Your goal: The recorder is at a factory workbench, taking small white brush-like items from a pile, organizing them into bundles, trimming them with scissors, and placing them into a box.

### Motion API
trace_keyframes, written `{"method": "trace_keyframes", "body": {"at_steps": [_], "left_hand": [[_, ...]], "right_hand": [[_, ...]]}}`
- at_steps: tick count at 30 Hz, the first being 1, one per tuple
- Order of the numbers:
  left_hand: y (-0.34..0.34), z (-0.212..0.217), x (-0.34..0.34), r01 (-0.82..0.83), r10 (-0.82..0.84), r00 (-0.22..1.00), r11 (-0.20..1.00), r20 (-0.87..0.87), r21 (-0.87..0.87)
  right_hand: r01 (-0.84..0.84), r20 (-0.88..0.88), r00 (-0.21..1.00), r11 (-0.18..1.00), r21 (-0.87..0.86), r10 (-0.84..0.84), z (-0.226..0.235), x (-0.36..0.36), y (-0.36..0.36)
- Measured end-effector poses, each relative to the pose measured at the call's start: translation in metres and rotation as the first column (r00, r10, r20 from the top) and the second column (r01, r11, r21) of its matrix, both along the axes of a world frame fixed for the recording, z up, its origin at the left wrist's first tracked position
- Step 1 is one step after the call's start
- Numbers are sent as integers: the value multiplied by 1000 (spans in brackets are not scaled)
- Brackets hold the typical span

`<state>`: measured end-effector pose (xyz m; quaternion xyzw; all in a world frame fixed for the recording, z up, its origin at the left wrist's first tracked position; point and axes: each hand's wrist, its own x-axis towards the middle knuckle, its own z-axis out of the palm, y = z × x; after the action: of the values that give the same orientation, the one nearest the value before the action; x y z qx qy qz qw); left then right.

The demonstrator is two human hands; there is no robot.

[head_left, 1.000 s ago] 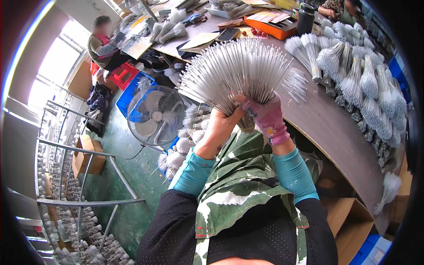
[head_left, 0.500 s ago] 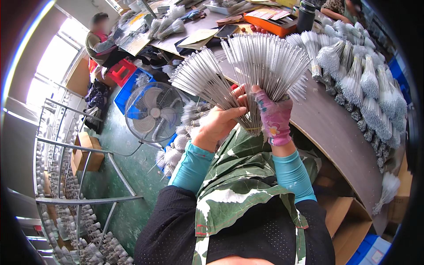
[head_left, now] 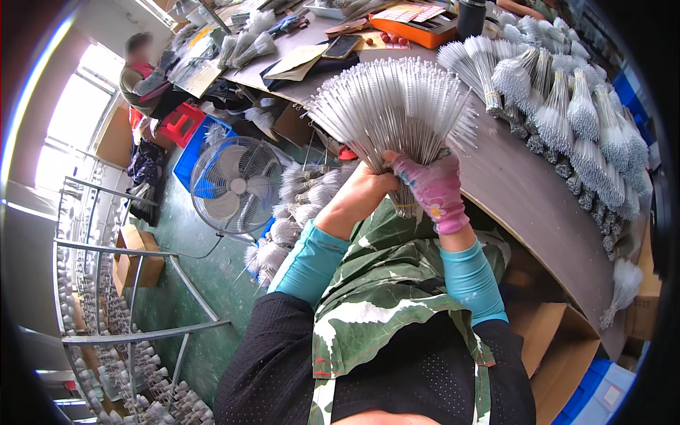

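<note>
A fanned bundle of thin tube brushes (head_left: 397,99), white bristles on twisted wire stems, stands upright in front of me above my lap. My bare left hand (head_left: 363,195) is closed round the stems from the left. My right hand (head_left: 433,188), in a pink flowered glove with the thumb tip bare, grips the stems from the right, close against the left hand. The stem ends come together below my hands, over a green and white leaf-patterned apron (head_left: 397,248). My fingers partly hide the stems.
On the right, many tied brush bundles (head_left: 574,120) lie piled on the curved grey table (head_left: 538,219). A phone (head_left: 342,47), an orange box (head_left: 418,25) and a dark bottle (head_left: 471,18) sit farther back. Left stand a fan (head_left: 237,185) and metal rack (head_left: 142,333); another person (head_left: 142,78) sits beyond.
The brushes, split into two fans before, are now gathered into one. My hands have drawn closer together round the stems. The view has shifted slightly.
</note>
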<state>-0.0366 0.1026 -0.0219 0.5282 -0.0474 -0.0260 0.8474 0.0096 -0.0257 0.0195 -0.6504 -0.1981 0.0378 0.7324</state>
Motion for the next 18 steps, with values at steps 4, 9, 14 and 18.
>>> {"method": "trace_keyframes", "body": {"at_steps": [4, 9, 14, 18], "left_hand": [[-3, 2, -3, -93, 101, 994, 976, -30, 195], [-15, 29, -8, -100, 101, 995, 990, 2, -99], [-19, 25, -12, -92, 74, 994, 958, -75, -271], [-27, 26, -11, -68, 41, 991, 975, -130, -212]], "right_hand": [[86, 75, 994, 996, -23, -84, -8, 2, 10], [112, -78, 991, 994, 21, -110, -5, 8, 9], [191, 19, 981, 981, -26, -191, -4, 8, 2], [179, -39, 983, 982, 62, -177, -12, 11, -10]]}}
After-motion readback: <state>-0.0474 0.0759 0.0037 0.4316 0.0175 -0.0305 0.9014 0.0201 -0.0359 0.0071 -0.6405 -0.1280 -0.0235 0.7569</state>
